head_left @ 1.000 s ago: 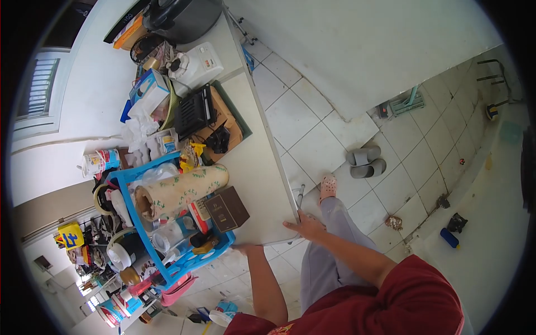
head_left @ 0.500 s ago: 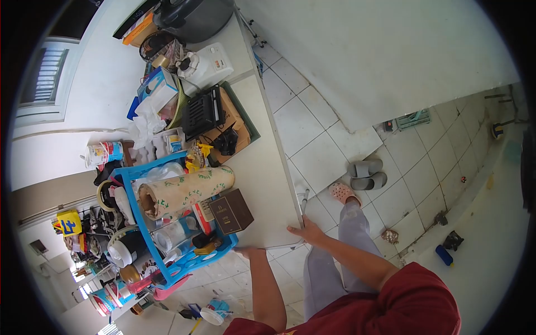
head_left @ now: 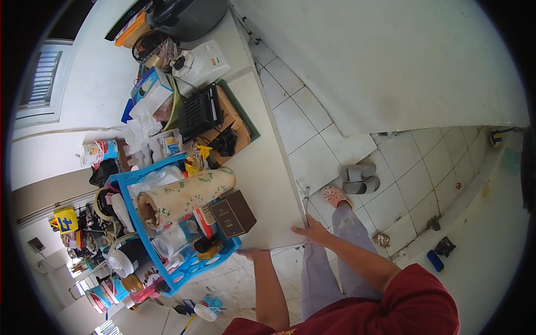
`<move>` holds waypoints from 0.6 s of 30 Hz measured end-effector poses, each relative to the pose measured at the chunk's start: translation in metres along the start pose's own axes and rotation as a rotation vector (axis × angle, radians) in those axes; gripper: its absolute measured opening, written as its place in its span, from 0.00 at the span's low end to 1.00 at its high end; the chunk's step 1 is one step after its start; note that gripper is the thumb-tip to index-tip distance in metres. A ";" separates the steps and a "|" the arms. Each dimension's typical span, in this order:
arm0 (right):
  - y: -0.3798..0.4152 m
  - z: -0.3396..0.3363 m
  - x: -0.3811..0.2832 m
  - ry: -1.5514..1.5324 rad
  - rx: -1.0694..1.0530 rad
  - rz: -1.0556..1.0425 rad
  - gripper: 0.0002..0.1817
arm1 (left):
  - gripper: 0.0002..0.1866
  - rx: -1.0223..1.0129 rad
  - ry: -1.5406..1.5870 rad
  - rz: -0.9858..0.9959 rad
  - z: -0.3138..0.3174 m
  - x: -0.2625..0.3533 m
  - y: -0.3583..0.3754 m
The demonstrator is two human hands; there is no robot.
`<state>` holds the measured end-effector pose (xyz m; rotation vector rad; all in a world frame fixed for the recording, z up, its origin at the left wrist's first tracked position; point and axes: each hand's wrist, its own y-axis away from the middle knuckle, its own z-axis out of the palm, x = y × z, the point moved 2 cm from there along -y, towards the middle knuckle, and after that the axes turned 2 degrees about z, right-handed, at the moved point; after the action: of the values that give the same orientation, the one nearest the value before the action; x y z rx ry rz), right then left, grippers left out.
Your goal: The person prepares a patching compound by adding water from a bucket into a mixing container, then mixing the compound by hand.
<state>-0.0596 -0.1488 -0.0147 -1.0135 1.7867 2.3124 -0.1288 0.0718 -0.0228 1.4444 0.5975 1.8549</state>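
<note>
Leftmost, the basket (head_left: 144,234) stands at the desk (head_left: 268,212) and contains the roll (head_left: 187,194). The box (head_left: 233,214) is just right of the roll. The left hand (head_left: 255,255) is at the desk's near edge; fingers partly hidden, grip cannot be told. The right hand (head_left: 314,230) pinches the desk's corner, thumb on top. Slippers (head_left: 359,173) lie farther right.

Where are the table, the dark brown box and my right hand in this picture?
Table (head_left: 271,195): head view, on the bare part of its top.
Dark brown box (head_left: 234,215): head view, on the middle of its lettered face.
Right hand (head_left: 314,230): head view, on the back of the hand.
</note>
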 end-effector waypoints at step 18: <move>0.008 -0.028 -0.026 -0.047 -0.088 0.085 0.45 | 0.39 0.224 -0.056 -0.026 0.013 -0.009 0.019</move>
<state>-0.0292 -0.1672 0.0026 -0.9029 1.7582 2.4633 -0.1196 0.0517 -0.0111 1.6183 0.8128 1.7656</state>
